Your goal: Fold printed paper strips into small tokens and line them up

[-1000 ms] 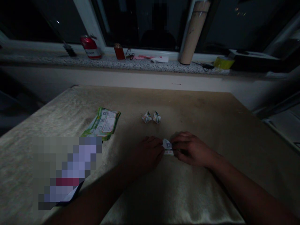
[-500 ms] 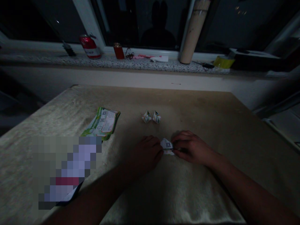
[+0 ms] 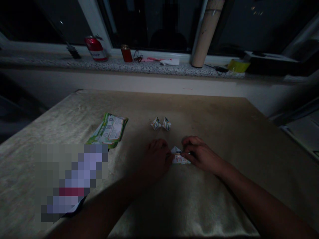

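A small piece of folded printed paper (image 3: pixel 180 159) lies on the cloth-covered table in front of me. My left hand (image 3: pixel 159 156) is closed at its left edge, the thumb pressed down on it. On the opposite side, my right hand (image 3: pixel 200 154) has bent fingers and thumb gripping the paper's right part. A white peak of the paper shows behind its printed front strip. Just beyond my hands stand two small folded paper shapes, a left one (image 3: pixel 156 124) and a right one (image 3: pixel 166 124), with similar printing.
A green printed pouch (image 3: pixel 108 132) lies on the table (image 3: pixel 211 116) to the left. Nearer me, a pixelated object (image 3: pixel 77 182) sits by my left forearm. The windowsill (image 3: pixel 154 68) holds a red can (image 3: pixel 96 49), an orange-red jar (image 3: pixel 126 54) and a tall tube (image 3: pixel 207 35).
The front of the paper has been folded over, so its printed strip now covers the square code. My right fingers have shifted slightly onto that strip.
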Demonstrator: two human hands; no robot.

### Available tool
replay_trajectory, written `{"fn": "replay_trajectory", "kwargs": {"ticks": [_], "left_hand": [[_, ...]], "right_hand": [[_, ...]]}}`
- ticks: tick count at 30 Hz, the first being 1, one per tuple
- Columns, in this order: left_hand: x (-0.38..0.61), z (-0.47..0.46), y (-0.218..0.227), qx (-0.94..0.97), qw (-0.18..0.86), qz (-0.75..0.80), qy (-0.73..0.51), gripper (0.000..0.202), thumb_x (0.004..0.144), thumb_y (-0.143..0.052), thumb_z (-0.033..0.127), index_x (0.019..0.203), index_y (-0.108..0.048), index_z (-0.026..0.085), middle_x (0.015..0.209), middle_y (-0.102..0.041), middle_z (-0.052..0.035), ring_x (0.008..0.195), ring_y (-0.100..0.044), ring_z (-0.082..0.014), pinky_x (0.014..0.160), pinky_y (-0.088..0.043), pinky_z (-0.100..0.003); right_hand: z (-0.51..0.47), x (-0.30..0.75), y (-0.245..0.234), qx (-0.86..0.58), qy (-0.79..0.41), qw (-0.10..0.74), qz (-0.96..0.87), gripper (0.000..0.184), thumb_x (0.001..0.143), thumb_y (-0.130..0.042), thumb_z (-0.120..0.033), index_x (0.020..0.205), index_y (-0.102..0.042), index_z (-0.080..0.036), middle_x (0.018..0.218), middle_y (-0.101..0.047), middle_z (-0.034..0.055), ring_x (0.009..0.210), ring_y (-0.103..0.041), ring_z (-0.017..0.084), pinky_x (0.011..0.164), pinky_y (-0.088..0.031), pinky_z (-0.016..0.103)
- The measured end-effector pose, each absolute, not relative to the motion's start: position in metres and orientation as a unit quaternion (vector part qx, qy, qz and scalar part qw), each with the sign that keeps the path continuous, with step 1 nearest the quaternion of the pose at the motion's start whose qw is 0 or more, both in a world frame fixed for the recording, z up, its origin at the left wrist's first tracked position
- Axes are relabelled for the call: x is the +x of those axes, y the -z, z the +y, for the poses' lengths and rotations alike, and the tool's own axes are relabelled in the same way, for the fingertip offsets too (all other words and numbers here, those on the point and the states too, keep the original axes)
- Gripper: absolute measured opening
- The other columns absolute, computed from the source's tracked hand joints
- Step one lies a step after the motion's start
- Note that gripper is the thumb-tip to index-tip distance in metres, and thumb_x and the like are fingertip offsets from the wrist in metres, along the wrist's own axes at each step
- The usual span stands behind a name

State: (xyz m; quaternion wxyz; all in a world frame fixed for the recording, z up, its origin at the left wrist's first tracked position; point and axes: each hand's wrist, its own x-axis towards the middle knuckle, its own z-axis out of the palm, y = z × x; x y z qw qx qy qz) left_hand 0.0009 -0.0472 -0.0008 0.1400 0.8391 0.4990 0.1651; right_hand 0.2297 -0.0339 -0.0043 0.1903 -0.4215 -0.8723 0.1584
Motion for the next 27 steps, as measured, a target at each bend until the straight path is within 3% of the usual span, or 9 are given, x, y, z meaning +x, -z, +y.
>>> {"fn": "replay_trajectory", "kwargs": {"ticks": [7,18,27], "left_hand": [[0.001,-0.049,0.003,0.830,0.129,0.518,-0.161,0.020,0.093,-0.059,0.033,0.090,-0.071,0.017,0.125,-0.057,-0.0118,0.119,-0.050,-0.0304,0.100,-0.040,-0.050],[0.003,-0.050,0.001,0.833,0.119,0.520,-0.145,0.026,0.096,-0.053,0.033,0.099,-0.072,0.017,0.138,-0.055,-0.0152,0.130,-0.046,-0.0318,0.106,-0.038,-0.052],[0.004,-0.050,0.002,0.834,0.114,0.518,-0.151,0.024,0.095,-0.055,0.033,0.097,-0.072,0.017,0.137,-0.056,-0.0146,0.130,-0.047,-0.0312,0.107,-0.038,-0.052]], "right_hand": [[-0.035,0.228,0.003,-0.437,-0.157,0.189,-0.865,0.018,0.093,-0.063,-0.033,0.086,-0.073,-0.019,0.112,-0.063,0.0097,0.109,-0.057,0.025,0.097,-0.045,0.042],[-0.040,0.210,0.008,-0.526,-0.132,0.199,-0.816,0.034,0.083,-0.071,-0.055,0.075,-0.073,-0.022,0.107,-0.063,0.0083,0.106,-0.057,0.027,0.095,-0.043,0.044],[-0.040,0.208,0.009,-0.547,-0.126,0.205,-0.802,0.031,0.078,-0.077,-0.053,0.072,-0.073,-0.022,0.106,-0.065,0.0071,0.104,-0.058,0.027,0.093,-0.042,0.044]]}}
